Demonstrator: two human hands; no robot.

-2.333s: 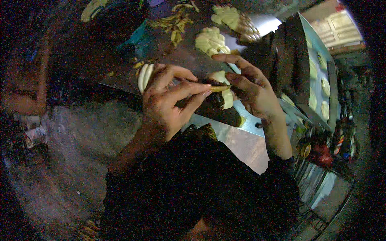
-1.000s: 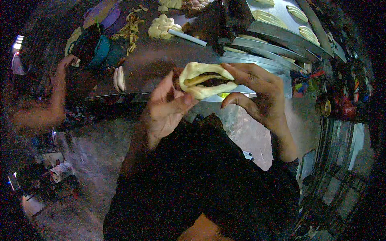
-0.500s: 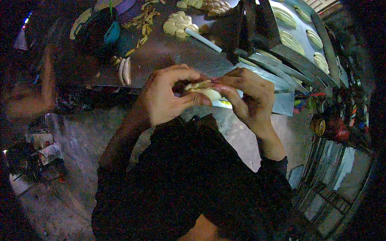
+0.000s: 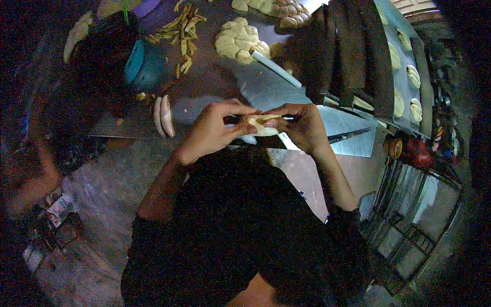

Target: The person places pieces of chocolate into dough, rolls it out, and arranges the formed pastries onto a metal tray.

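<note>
A small piece of pale dough (image 4: 265, 129) is held up at the near edge of the metal table, pinched from both sides. My left hand (image 4: 217, 125) has its thumb and fingers closed on the dough's left end. On the right end, the thumb and fingertips of my right hand (image 4: 302, 125) press into it. The dough looks folded or curled up at its edges; whether anything lies inside is hidden by the fingers. Left of my hands, two long pale pieces like peeled bananas (image 4: 163, 116) lie side by side on the table.
Beyond my hands are a dough heap (image 4: 238, 38), a white rolling pin (image 4: 276, 68) and yellowish strips (image 4: 181, 25). A tray (image 4: 406, 77) of shaped dough pieces stands right. A dark bowl-like container with a teal scraper-like piece (image 4: 134, 62) is at left. Another person's arm (image 4: 43, 171) shows far left.
The view has shifted, so the table items appear lower. My fingers have changed their hold; the dough now shows more between them, and the brownish strip along its top no longer shows.
</note>
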